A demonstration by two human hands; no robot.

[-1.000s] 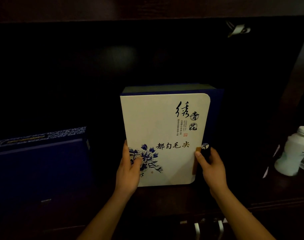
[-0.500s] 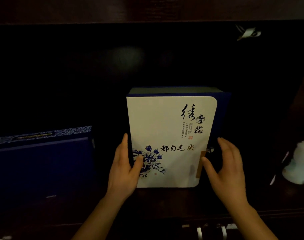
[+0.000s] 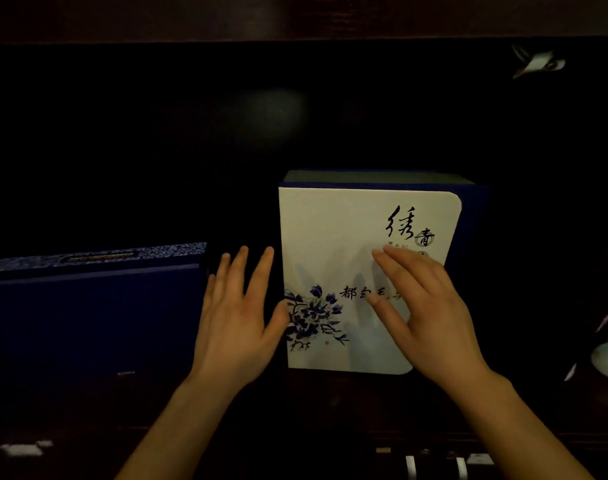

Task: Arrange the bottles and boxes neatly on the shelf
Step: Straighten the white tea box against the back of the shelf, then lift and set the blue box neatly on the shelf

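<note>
Both hands have let go of the white box (image 3: 333, 237).
Left hand (image 3: 238, 317) and right hand (image 3: 423, 306) spread open; box reads "都匀毛尖"; dark blue box (image 3: 87, 306) sits left.

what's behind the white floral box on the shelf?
Behind the white floral box, only its blue body and dark shelf interior show. The box and darkness hide the rest. The right hand covers part of its face.

White box (image 3: 333, 237) with blue flowers; navy box (image 3: 87, 317)

The white box (image 3: 333, 237) reads 绣青 and, partly covered, 都匀毛.
</note>
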